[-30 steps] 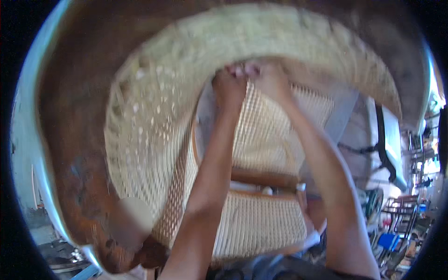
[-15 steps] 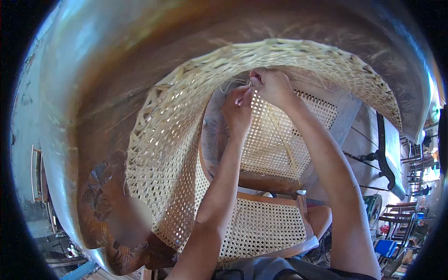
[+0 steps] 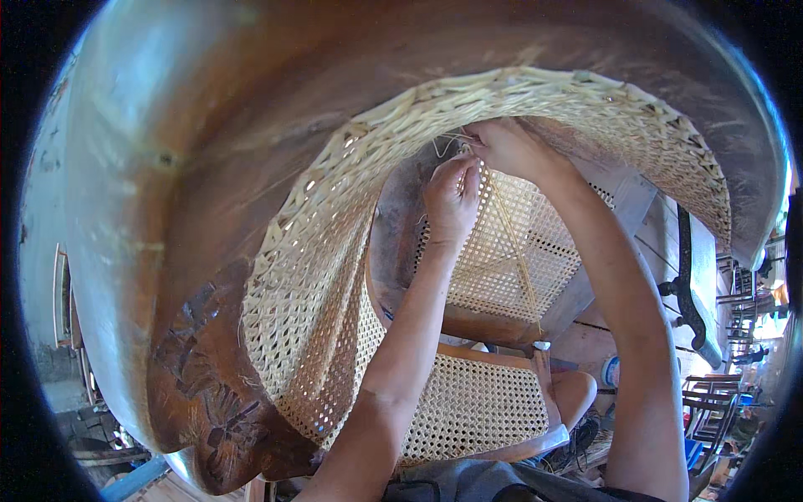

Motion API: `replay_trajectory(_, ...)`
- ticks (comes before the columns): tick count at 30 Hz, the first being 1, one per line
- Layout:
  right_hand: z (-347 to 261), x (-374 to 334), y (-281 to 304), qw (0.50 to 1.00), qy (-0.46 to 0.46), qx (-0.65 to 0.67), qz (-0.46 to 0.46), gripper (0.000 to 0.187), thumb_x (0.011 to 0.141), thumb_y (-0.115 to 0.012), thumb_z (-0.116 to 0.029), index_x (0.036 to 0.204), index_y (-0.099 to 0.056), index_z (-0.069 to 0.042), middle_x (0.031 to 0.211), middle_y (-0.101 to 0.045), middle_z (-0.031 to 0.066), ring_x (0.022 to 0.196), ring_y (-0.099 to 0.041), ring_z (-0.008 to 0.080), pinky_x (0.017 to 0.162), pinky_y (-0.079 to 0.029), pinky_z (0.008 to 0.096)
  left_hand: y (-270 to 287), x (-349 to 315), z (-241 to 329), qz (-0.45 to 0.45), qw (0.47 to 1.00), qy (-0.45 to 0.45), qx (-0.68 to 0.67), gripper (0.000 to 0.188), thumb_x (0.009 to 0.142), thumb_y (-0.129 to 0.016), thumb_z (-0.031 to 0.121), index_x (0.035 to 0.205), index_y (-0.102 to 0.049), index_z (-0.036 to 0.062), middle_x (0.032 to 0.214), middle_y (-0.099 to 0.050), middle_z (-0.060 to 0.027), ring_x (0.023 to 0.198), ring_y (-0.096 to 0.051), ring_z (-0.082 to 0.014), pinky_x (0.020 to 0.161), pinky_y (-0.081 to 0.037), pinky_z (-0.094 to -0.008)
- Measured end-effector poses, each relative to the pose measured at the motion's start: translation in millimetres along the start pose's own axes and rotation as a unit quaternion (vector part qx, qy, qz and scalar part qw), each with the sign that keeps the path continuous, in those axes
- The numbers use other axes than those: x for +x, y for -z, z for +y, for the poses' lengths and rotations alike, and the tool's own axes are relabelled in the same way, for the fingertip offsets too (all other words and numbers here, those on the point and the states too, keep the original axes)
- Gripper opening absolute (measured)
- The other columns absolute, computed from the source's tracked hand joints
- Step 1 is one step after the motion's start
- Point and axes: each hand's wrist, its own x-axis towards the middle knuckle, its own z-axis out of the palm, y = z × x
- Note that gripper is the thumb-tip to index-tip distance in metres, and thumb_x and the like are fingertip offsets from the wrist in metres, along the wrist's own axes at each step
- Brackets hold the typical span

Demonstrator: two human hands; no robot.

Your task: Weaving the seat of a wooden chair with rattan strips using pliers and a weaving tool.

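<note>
By the far edge of the woven cane panel (image 3: pixel 544 226), the left hand (image 3: pixel 452 201) has its fingers pinched together. The right hand (image 3: pixel 506 149) is just beside, fingers too hidden to tell.

Bare L hand (image 3: pixel 452 199) & bare R hand (image 3: pixel 508 149) are pinching a thin, pale, looped cane strand (image 3: pixel 452 135) — cream woven-cane panel (image 3: pixel 309 284) is curving nr them, glossy brown wooden frame (image 3: pixel 242 125) arching beyond.
</note>
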Motion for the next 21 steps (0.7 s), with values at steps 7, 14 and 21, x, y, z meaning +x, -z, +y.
replay_trajectory(7, -3.4, 6.3, -0.6, 0.993, 0.018, -0.084, -0.079, 0.019, 0.085, -0.058, -0.011, 0.098, -0.064, 0.003, 0.104, -0.064, 0.0259, 0.101, -0.061, 0.0411, 0.087, -0.049, 0.0470, 0.1, -1.5, -5.9, 0.017, 1.000, -0.017, -0.008, 0.015, 0.086, -0.070, 0.002, 0.100, -0.070, 0.0071, 0.097, -0.072, -0.0089, 0.086, -0.070, -0.0198, 0.078, -0.055, -0.0302)
replay_trajectory(14, -13.5, 1.3, -9.0, 0.982, 0.052, -0.175, -0.040, 0.019, 0.082, -0.058, -0.012, 0.094, -0.065, 0.000, 0.102, -0.065, 0.0245, 0.102, -0.062, 0.0395, 0.090, -0.050, 0.0479, 0.2, -7.0, -3.8, 0.013, 1.000, 0.016, -0.004, 0.016, 0.083, -0.071, 0.003, 0.098, -0.066, 0.0063, 0.099, -0.071, -0.0128, 0.092, -0.069, -0.0296, 0.080, -0.056, -0.0370)
replay_trajectory(21, 1.2, 16.6, -8.4, 0.993, -0.024, -0.092, -0.073, 0.022, 0.080, -0.060, -0.012, 0.099, -0.065, 0.000, 0.107, -0.065, 0.0225, 0.097, -0.064, 0.0389, 0.084, -0.052, 0.0449, 0.6, -0.8, 2.5, 0.009, 0.999, 0.041, -0.020, 0.015, 0.084, -0.070, 0.003, 0.098, -0.067, 0.0069, 0.098, -0.071, -0.0118, 0.091, -0.069, -0.0285, 0.079, -0.055, -0.0365)
